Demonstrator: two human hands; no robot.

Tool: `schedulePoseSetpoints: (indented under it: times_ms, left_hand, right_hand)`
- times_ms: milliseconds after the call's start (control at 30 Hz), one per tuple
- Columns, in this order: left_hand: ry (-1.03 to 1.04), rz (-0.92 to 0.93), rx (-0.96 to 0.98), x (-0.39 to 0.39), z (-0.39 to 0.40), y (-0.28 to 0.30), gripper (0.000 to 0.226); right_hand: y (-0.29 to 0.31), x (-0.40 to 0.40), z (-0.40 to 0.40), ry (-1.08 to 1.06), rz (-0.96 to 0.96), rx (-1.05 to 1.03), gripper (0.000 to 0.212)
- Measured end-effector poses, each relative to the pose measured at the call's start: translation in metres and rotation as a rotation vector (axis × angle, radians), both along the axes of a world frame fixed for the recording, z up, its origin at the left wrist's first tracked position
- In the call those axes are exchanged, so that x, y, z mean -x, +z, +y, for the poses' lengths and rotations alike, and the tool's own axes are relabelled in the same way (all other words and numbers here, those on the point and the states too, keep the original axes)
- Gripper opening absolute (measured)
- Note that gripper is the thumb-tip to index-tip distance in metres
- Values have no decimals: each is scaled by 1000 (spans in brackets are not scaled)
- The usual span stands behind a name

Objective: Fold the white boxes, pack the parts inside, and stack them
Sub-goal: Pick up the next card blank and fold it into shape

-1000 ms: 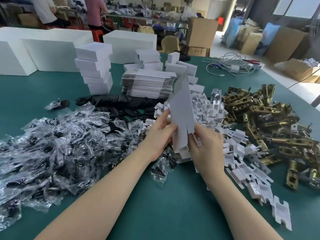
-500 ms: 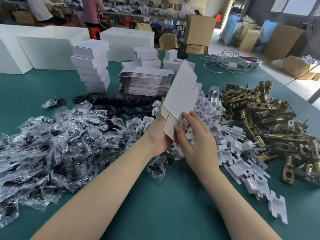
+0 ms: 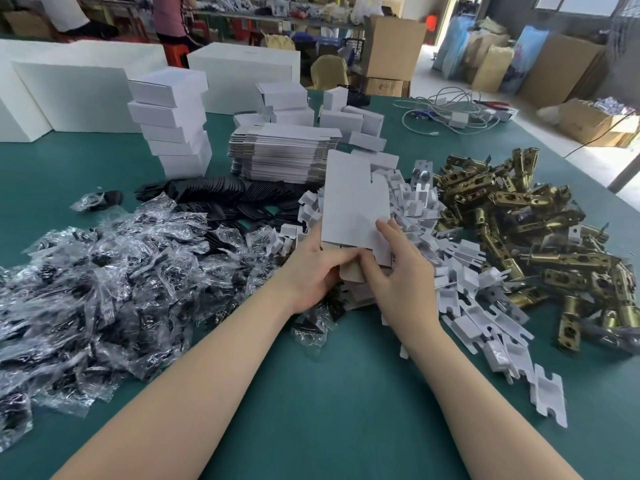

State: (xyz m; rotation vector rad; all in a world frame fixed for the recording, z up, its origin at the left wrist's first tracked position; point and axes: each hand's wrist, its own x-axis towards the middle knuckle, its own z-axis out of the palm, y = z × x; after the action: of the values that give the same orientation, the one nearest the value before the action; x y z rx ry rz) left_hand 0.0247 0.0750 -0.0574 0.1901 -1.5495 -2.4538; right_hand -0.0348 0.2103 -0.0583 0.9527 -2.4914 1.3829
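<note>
Both hands on the flat white box blank (image 3: 353,199), upright over the white insert pile (image 3: 460,271): left hand (image 3: 311,275) grips its bottom edge, right hand (image 3: 398,271) pinches the brown flap.

Your left hand (image 3: 313,275) and right hand (image 3: 398,268) hold a flat white box blank (image 3: 353,206) upright above the green table (image 3: 329,410).

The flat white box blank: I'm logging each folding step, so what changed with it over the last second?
The box blank turned from edge-on to face the camera. The right hand shifted to its lower flaps; the left hand still grips the bottom. Stacked boxes and brass latches stayed put.
</note>
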Motion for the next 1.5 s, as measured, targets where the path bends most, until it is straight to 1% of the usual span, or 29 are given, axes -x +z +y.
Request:
schedulePoseSetpoints:
  times_ms: [67, 167, 267, 367, 500, 600, 667, 733, 800, 867, 933, 1000, 1100, 1167, 1300, 1400, 1500]
  left_hand:
    - [1, 4, 20, 0, 1, 0, 52]
    - [45, -4, -16, 2, 4, 0, 56]
    - [88, -4, -34, 5, 4, 0, 52]
    - [112, -14, -37, 6, 6, 0, 45]
    - [105, -23, 9, 6, 7, 0, 41]
    - [101, -36, 46, 6, 8, 0, 40]
    - [102, -42, 72, 6, 8, 1, 40]
    - [102, -34, 154, 7, 9, 3, 43]
    - [122, -9, 278, 7, 11, 7, 43]
    - [149, 8, 373, 8, 13, 14, 42]
    - [155, -7, 420, 7, 15, 21, 44]
    - [170, -25, 478, 7, 16, 25, 45]
    - [192, -31, 569, 4, 24, 28, 47]
    - [186, -26, 623, 4, 29, 29, 53]
    - [190, -26, 689, 7, 33, 27, 60]
    - [198, -37, 773, 5, 36, 23, 65]
    - [196, -28, 775, 6, 39, 20, 67]
  right_hand:
    - [0, 0, 0, -16, 8, -2, 51]
    - [1, -2, 0, -34, 8, 2, 48]
    - [1, -4, 0, -49, 10, 14, 48]
    - [1, -5, -2, -35, -28, 21, 57]
    - [-1, -8, -4, -94, 19, 5, 56]
    - [0, -8, -6, -83, 51, -57, 58]
    - [0, -8, -6, -72, 45, -62, 60]
    - [1, -8, -6, -82, 29, -51, 59]
    - [3, -9, -5, -106, 25, -48, 57]
    - [6, -9, -4, -135, 101, -111, 54]
    - [9, -9, -3, -162, 208, -223, 54]
    - [11, -7, -3, -166, 238, -276, 55]
    - [11, -5, -1, -185, 188, -270, 58]
    - [12, -4, 0, -209, 161, -265, 58]
    - [14, -2, 2, -223, 198, -240, 56]
    - [15, 7, 5, -251, 174, -218, 61]
    - [16, 13, 8, -269, 133, -166, 64]
